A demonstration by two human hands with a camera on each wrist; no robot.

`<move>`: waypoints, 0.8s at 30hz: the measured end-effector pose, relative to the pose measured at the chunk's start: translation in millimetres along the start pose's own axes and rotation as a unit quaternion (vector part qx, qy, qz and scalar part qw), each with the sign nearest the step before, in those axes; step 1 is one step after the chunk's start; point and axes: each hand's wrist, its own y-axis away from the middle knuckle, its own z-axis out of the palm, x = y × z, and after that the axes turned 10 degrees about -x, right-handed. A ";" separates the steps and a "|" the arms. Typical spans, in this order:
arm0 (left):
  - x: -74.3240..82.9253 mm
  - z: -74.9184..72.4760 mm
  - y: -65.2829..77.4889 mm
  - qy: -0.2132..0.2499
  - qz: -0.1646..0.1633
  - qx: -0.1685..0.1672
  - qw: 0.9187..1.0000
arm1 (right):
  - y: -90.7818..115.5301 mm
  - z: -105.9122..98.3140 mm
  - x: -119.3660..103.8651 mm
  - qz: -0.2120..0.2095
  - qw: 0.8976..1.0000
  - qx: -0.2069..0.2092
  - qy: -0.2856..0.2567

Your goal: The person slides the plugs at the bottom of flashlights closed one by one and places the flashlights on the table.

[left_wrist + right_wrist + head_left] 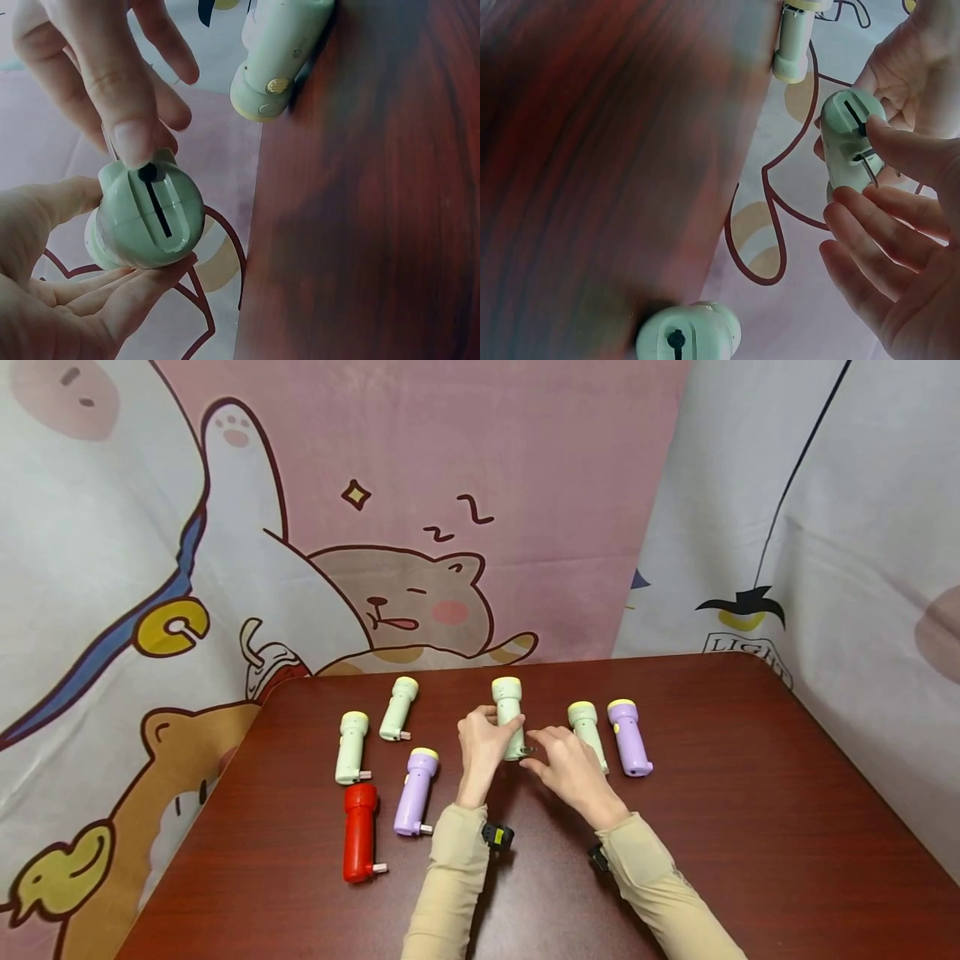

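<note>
My left hand (486,745) grips a pale green flashlight (507,697) over the middle of the table, its head pointing away. The tail end (142,217) faces back, with a black slot and a round black knob. A thin metal prong (868,171) sticks out of its side near the tail. My right hand (570,768) is at this end, its thumb (900,146) touching the knob. Its other fingers are spread and fairly straight, with the index fingertip close by the prong. Another pale green flashlight (585,722) lies just beyond the right hand.
A purple flashlight (630,739) lies at the right. On the left are two pale green flashlights (351,747), a purple one (414,797) and a red one (360,831), each with a short plug out at its side. A printed cloth (555,510) hangs behind the brown table (750,827).
</note>
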 end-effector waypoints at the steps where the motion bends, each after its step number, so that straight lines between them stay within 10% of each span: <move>1: -0.4 0.2 0.0 0.000 0.001 0.000 1.000 | 0.0 0.2 -0.5 0.000 1.000 0.000 -0.001; 24: 0.1 -0.9 3.4 0.005 0.011 -0.001 1.000 | -1.1 5.7 -3.5 -0.027 0.999 0.020 -0.001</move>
